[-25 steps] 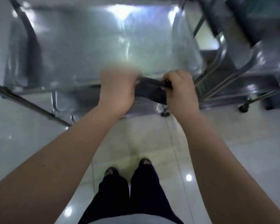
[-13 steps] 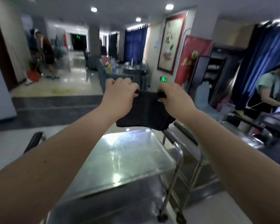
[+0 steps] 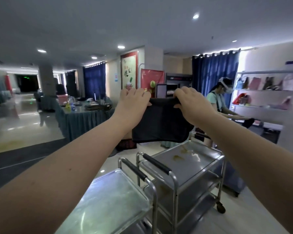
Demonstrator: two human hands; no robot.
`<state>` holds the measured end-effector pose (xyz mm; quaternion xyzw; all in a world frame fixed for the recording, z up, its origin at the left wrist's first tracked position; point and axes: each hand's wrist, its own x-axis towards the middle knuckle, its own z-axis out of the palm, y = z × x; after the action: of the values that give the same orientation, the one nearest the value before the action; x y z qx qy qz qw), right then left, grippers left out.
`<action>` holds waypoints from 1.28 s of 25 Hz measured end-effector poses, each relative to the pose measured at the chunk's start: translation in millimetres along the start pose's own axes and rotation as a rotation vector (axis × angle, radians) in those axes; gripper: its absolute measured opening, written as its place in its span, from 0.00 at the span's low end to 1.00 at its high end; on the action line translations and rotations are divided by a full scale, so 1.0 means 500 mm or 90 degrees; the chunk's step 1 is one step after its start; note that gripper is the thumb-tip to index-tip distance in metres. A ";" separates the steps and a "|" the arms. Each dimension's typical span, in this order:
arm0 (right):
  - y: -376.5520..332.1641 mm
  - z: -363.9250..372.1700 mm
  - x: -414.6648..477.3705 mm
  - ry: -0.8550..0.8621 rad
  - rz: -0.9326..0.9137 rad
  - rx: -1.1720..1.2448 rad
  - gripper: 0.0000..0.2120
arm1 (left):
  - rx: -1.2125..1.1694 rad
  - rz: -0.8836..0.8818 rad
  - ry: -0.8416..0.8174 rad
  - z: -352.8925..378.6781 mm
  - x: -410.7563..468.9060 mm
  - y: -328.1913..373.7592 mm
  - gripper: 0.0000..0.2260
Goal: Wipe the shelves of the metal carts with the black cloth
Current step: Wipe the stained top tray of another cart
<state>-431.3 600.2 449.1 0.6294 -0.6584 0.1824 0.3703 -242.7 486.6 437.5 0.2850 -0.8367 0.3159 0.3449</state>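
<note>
I hold the black cloth (image 3: 161, 123) stretched in the air at chest height. My left hand (image 3: 134, 103) pinches its upper left corner and my right hand (image 3: 192, 102) its upper right corner, so it hangs flat between them. Below stand two metal carts side by side. The near cart (image 3: 108, 203) shows a shiny top shelf. The far cart (image 3: 189, 159) has yellowish smears on its top shelf and two lower shelves underneath. The cloth touches neither cart.
Black-padded push handles (image 3: 156, 163) rise between the two carts. Another person (image 3: 216, 102) works at a counter on the right, by white wall shelves (image 3: 267, 92). A table with a teal skirt (image 3: 81, 119) holding bottles stands at the left.
My view has swung up from the cart shelf and floor to the room. Both hands raised the cloth and spread it wider. A second cart has come into sight.
</note>
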 end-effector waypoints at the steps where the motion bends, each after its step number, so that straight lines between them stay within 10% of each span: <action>1: 0.042 -0.003 -0.019 -0.002 0.004 -0.022 0.07 | -0.013 0.004 0.006 0.011 0.022 0.042 0.12; 16: 0.575 0.206 -0.283 -0.104 0.050 -0.068 0.08 | -0.090 0.032 0.028 0.337 0.194 0.589 0.13; 32: 0.544 0.888 -0.222 -0.266 0.195 0.178 0.04 | -0.171 -0.095 -0.128 0.968 0.074 0.521 0.10</action>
<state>-815.5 402.1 138.5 0.5915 -0.7761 0.1919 0.1048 -638.0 292.2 106.9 0.3282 -0.8780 0.1447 0.3169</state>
